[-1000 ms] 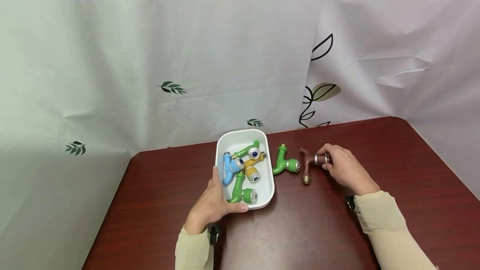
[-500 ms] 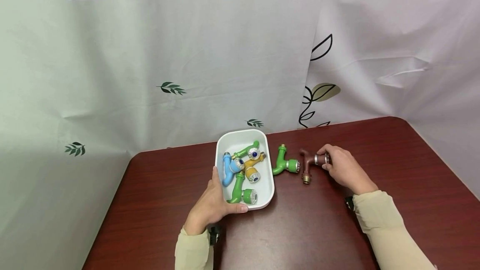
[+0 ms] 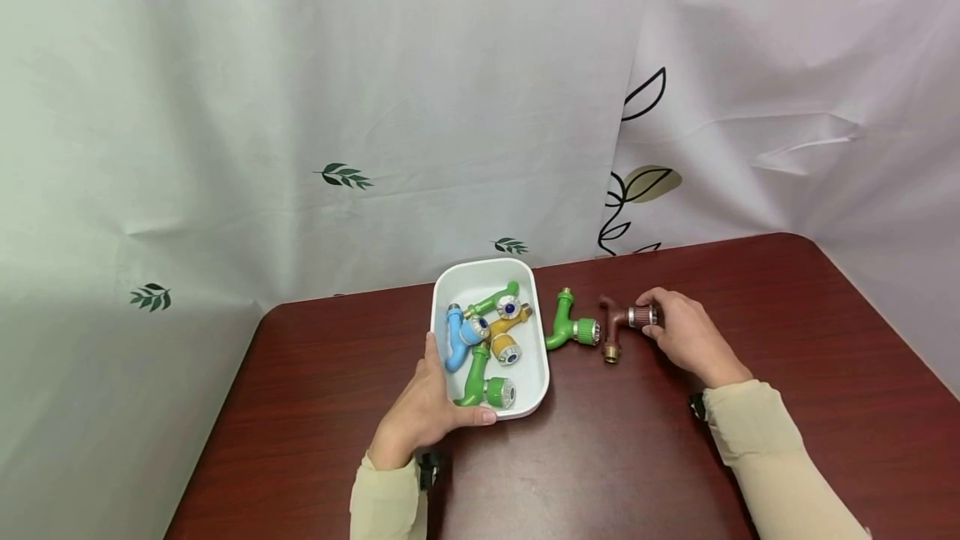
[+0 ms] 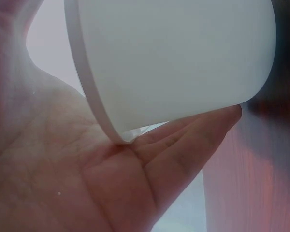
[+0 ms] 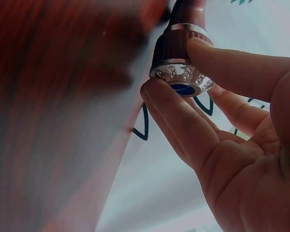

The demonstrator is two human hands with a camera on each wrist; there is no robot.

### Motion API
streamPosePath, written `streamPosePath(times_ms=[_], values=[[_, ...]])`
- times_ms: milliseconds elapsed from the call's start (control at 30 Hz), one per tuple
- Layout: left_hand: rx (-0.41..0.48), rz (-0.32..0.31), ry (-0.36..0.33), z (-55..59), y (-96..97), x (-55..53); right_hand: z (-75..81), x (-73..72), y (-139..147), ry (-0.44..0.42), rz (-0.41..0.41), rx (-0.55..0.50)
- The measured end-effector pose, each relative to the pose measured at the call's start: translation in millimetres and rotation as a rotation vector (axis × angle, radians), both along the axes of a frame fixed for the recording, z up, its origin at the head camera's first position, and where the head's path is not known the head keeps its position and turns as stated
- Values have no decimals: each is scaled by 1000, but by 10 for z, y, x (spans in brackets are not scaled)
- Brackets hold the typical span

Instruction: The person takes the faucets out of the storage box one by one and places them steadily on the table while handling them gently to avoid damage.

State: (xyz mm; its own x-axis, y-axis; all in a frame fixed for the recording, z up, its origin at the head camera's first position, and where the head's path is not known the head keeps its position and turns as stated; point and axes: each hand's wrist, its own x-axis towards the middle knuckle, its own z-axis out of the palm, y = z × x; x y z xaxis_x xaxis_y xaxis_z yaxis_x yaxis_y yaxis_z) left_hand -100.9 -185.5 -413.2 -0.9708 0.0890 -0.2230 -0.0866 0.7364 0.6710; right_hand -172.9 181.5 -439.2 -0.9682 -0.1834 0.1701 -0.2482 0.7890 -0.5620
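Note:
At the near left corner of a white plastic tray (image 3: 482, 272), my left hand (image 3: 420, 407) holds the rim, its thumb along the near edge. The left wrist view shows its fingers (image 4: 183, 154) against the tray's outer wall (image 4: 183, 58). Inside the tray lie a blue tap (image 3: 454, 340), a yellow tap (image 3: 505, 347) and two green taps (image 3: 474, 377). My right hand (image 3: 690, 336) pinches the ribbed knob of a brown tap (image 3: 615, 323), thumb (image 5: 208, 50) on its side and a fingertip at its silver end cap. The brown tap's threaded brass end points toward me.
Another green tap (image 3: 561, 323) lies between the tray and the brown tap, close to the tray's right wall. A dark red wooden table (image 3: 600, 465) carries everything. White curtain (image 3: 465, 107) with leaf prints hangs right behind its far edge.
The brown tap has shifted very slightly away from me with my right hand. My left hand, the tray and the other taps stay where they were.

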Motion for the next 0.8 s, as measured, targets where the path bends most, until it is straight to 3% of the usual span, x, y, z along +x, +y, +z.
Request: streamPosePath(times_ms=[800], values=[[-35,-1,-3,29,4,8,48,11,-15,-103,-36,-11]])
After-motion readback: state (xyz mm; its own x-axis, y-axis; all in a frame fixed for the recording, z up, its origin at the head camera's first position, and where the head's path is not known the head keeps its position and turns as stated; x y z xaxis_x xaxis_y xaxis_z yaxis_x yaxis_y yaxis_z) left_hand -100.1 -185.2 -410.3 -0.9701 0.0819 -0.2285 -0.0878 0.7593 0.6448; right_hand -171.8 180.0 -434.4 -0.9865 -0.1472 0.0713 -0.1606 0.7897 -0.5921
